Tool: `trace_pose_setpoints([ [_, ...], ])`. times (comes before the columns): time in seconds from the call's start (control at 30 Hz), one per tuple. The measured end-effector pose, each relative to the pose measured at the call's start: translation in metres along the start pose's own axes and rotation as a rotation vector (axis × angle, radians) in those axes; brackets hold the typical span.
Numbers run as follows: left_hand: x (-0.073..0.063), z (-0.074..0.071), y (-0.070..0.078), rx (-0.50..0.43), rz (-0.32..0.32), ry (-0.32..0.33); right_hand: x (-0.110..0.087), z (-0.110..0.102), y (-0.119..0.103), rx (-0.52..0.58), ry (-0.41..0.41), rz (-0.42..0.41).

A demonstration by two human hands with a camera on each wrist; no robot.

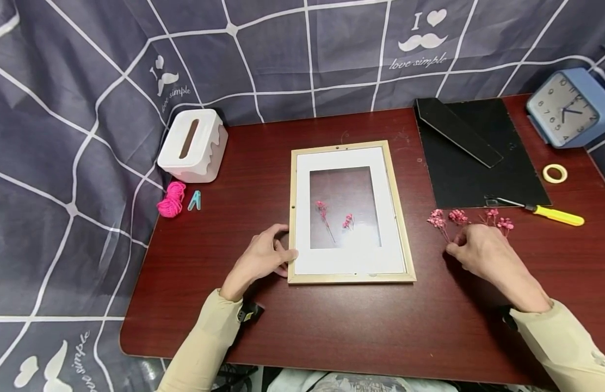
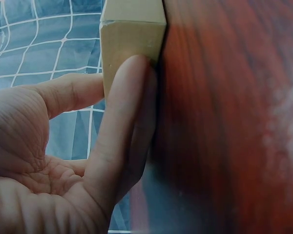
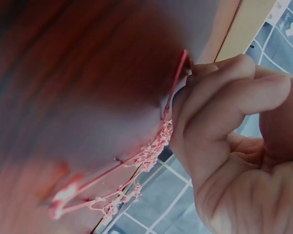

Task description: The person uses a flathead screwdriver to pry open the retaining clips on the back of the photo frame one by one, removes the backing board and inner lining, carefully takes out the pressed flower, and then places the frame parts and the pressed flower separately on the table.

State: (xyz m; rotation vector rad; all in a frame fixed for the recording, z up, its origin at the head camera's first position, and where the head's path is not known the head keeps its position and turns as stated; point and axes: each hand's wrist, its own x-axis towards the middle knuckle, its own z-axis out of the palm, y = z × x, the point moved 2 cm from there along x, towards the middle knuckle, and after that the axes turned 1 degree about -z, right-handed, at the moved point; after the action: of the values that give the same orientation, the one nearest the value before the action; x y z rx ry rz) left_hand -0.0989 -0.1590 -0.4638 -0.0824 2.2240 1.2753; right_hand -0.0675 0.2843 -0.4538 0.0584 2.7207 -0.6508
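A light wood picture frame lies flat, with a white mat round a clear window. Inside the window lie two small sprigs of pink dried flowers. My left hand holds the frame's left side near the lower corner. The left wrist view has its fingers against the wooden edge. To the right, my right hand is low over the table, pinching the thin stem of a pink dried flower. More pink flower heads lie just beyond its knuckles, their stems partly hidden by the hand.
A black backing board with a stand leg lies at the back right. Near it are a yellow-handled screwdriver, a tape roll and a blue clock. At left are a tissue box, pink yarn and a blue clip.
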Motion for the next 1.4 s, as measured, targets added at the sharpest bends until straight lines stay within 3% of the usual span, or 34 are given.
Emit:
trace_pose_setpoints([
  [0.33, 0.0, 0.0, 0.0, 0.001, 0.004, -0.001, -0.003, -0.005, -0.001, -0.001, -0.002, 0.01],
  [0.5, 0.0, -0.001, -0.001, -0.001, 0.003, -0.004, -0.003, -0.01, -0.015, 0.022, 0.031, -0.037],
  [0.83, -0.001, -0.001, -0.001, 0.003, 0.01, 0.004, 0.002, -0.01, -0.086, 0.02, 0.131, -0.21],
  [1.03, 0.0, -0.002, -0.002, 0.009, 0.006, 0.001, 0.013, 0.0, -0.134, 0.034, 0.067, -0.307],
  [1.27, 0.0, -0.002, -0.002, 0.004, 0.015, -0.001, 0.042, 0.023, -0.18, 0.02, -0.007, -0.429],
  [1.4, -0.001, -0.002, -0.001, -0.001, 0.009, 0.005, 0.06, 0.034, -0.198, 0.002, -0.051, -0.46],
])
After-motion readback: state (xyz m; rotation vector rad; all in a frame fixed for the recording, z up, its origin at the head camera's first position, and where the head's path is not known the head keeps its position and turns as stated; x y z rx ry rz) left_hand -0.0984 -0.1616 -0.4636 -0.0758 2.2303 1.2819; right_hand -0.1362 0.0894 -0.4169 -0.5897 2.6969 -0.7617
